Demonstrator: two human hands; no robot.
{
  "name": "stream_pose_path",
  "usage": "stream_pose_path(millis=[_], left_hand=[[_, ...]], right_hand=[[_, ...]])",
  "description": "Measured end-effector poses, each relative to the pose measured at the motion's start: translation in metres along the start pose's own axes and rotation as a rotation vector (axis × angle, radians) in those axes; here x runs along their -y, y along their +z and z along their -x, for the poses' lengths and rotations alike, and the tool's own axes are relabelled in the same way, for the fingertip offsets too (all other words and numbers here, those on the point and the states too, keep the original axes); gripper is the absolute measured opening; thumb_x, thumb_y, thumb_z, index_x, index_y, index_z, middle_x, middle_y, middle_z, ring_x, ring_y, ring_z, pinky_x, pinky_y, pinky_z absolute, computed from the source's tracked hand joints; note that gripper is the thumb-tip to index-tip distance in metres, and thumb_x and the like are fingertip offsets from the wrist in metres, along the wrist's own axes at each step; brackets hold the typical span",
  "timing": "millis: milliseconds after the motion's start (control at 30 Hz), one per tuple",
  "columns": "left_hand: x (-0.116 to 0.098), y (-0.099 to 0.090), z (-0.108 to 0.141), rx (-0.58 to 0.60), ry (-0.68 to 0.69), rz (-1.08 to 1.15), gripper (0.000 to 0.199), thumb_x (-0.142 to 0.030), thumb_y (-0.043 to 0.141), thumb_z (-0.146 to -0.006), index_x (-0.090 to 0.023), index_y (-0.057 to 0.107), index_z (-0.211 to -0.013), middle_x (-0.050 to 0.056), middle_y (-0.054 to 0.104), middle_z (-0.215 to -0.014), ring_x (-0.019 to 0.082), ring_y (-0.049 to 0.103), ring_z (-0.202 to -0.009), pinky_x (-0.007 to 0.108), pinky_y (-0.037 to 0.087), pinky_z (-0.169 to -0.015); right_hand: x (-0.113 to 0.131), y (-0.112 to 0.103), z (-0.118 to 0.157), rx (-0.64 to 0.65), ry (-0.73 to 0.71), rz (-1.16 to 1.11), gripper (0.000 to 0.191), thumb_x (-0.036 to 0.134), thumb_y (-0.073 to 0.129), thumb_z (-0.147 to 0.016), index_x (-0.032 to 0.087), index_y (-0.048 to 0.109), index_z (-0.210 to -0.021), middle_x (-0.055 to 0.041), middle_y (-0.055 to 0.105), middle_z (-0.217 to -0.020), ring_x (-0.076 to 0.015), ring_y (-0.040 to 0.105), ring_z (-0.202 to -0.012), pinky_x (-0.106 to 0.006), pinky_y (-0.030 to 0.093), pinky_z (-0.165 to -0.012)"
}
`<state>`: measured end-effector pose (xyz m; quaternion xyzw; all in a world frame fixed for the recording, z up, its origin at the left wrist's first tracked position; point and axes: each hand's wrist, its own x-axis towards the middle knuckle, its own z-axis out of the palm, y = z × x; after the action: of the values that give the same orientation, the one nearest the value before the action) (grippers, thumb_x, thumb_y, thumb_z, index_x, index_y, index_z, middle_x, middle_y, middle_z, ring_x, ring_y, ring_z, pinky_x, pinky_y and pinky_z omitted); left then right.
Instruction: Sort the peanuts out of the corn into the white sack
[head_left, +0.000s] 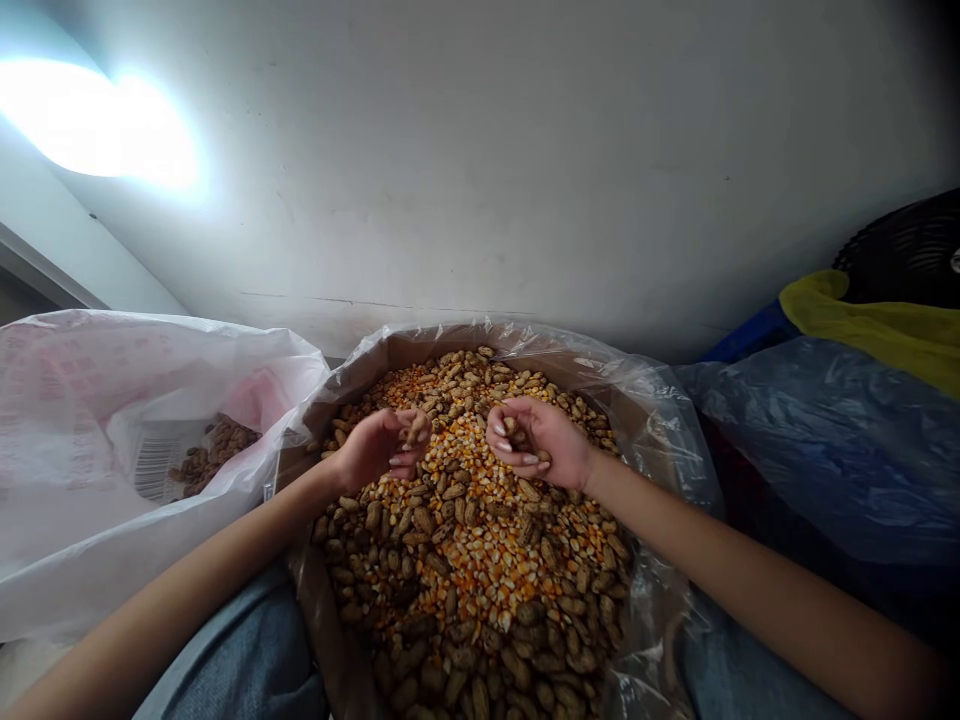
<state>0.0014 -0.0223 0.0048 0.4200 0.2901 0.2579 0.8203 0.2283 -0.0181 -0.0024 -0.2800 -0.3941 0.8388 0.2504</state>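
Note:
Unshelled peanuts [420,520] lie mixed with yellow corn kernels [487,560] in a box lined with a clear plastic bag [667,440]. Over the left part of this mix, my left hand [381,447] is curled with a peanut [416,430] between its fingers. Facing it from the right, my right hand [544,440] is cupped, its fingers bent around several peanuts [514,432]. Both hands are just above the mix and apart from each other. Part of what the right fingers hold is hidden.
To the left stands an open white plastic bag [60,420] with some peanuts [217,450] inside. A bluish plastic bag [847,440], a yellow mesh cloth [885,330] and a black fan [907,250] are at the right. A grey wall [480,180] rises behind the box.

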Motion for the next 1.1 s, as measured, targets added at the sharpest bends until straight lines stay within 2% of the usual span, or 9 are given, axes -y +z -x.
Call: stream_pose_path(millis=[100, 200, 300, 433, 500, 567, 767, 900, 1100], left_hand=[[-0.002, -0.003, -0.001, -0.062, 0.001, 0.197, 0.022, -0.035, 0.036, -0.072, -0.016, 0.04, -0.061, -0.003, 0.03, -0.057, 0.004, 0.023, -0.038, 0.015, 0.016, -0.031], [0.0, -0.002, -0.001, -0.121, -0.016, 0.106, 0.033, -0.044, 0.037, -0.074, -0.015, 0.04, -0.058, -0.004, 0.031, -0.054, 0.003, 0.022, -0.036, 0.014, 0.013, -0.03], [0.003, 0.0, -0.001, -0.132, -0.006, -0.3, 0.022, -0.036, 0.047, -0.072, -0.015, 0.05, -0.067, -0.003, 0.041, -0.054, 0.003, 0.031, -0.039, 0.014, 0.022, -0.035], [0.004, 0.003, 0.001, 0.168, 0.033, -0.993, 0.019, -0.029, 0.05, -0.072, -0.021, 0.061, -0.084, 0.002, 0.06, -0.08, 0.012, 0.052, -0.069, 0.02, 0.036, -0.063], [0.005, 0.003, 0.003, 0.299, 0.024, -1.19, 0.018, -0.028, 0.051, -0.071, -0.025, 0.062, -0.084, 0.001, 0.062, -0.082, 0.014, 0.053, -0.072, 0.021, 0.035, -0.066], [0.006, 0.003, 0.005, 0.317, 0.024, -1.288, 0.017, -0.029, 0.056, -0.066, -0.028, 0.063, -0.082, -0.001, 0.063, -0.079, 0.014, 0.054, -0.068, 0.02, 0.033, -0.061], [0.01, 0.005, 0.006, 0.233, 0.047, -1.35, 0.016, -0.03, 0.062, -0.06, -0.026, 0.061, -0.076, 0.0, 0.06, -0.071, 0.012, 0.049, -0.058, 0.02, 0.029, -0.052], [0.003, 0.008, 0.005, 0.178, -0.037, -1.019, 0.02, -0.035, 0.053, -0.068, -0.019, 0.056, -0.08, -0.001, 0.051, -0.066, 0.009, 0.042, -0.056, 0.019, 0.031, -0.052], [0.0, 0.007, 0.008, -0.031, -0.135, -0.266, 0.016, -0.03, 0.052, -0.069, -0.016, 0.05, -0.075, -0.004, 0.034, -0.062, 0.003, 0.026, -0.044, 0.017, 0.023, -0.04]], right_hand=[[-0.004, 0.005, 0.0, -0.022, 0.075, 0.461, 0.035, 0.045, 0.041, -0.073, 0.016, 0.042, -0.056, 0.0042, 0.038, -0.053, -0.0031, 0.024, -0.037, -0.017, 0.016, -0.033], [-0.007, 0.016, 0.001, 0.055, 0.061, 1.035, 0.026, 0.041, 0.051, -0.068, 0.016, 0.057, -0.069, 0.002, 0.048, -0.057, -0.0068, 0.038, -0.046, -0.02, 0.026, -0.042], [-0.009, 0.025, 0.002, 0.159, 0.023, 1.411, 0.025, 0.034, 0.052, -0.068, 0.022, 0.059, -0.089, -0.0002, 0.057, -0.071, -0.0122, 0.048, -0.06, -0.023, 0.031, -0.053], [-0.012, 0.028, 0.001, 0.173, 0.037, 1.622, 0.024, 0.028, 0.051, -0.068, 0.023, 0.06, -0.089, -0.0027, 0.061, -0.079, -0.0172, 0.052, -0.07, -0.025, 0.032, -0.057], [-0.011, 0.026, 0.0, 0.139, 0.048, 1.551, 0.023, 0.032, 0.052, -0.068, 0.022, 0.06, -0.086, -0.0032, 0.06, -0.079, -0.0164, 0.051, -0.069, -0.025, 0.032, -0.056], [-0.008, 0.024, -0.001, 0.102, 0.047, 1.347, 0.024, 0.036, 0.053, -0.067, 0.02, 0.06, -0.083, -0.0022, 0.058, -0.074, -0.0129, 0.049, -0.063, -0.023, 0.031, -0.052], [-0.004, 0.014, 0.0, -0.061, -0.011, 0.285, 0.019, 0.036, 0.052, -0.071, 0.017, 0.049, -0.073, 0.0077, 0.03, -0.05, -0.0021, 0.018, -0.037, -0.016, 0.013, -0.033], [-0.003, 0.01, 0.001, 0.023, -0.063, -0.123, 0.02, 0.031, 0.039, -0.076, 0.016, 0.042, -0.065, 0.0061, 0.032, -0.053, -0.0015, 0.017, -0.035, -0.014, 0.01, -0.03], [-0.005, 0.012, -0.001, 0.112, -0.029, -0.173, 0.017, 0.026, 0.034, -0.072, 0.015, 0.047, -0.071, 0.0026, 0.042, -0.059, -0.0019, 0.024, -0.034, -0.014, 0.011, -0.029]])
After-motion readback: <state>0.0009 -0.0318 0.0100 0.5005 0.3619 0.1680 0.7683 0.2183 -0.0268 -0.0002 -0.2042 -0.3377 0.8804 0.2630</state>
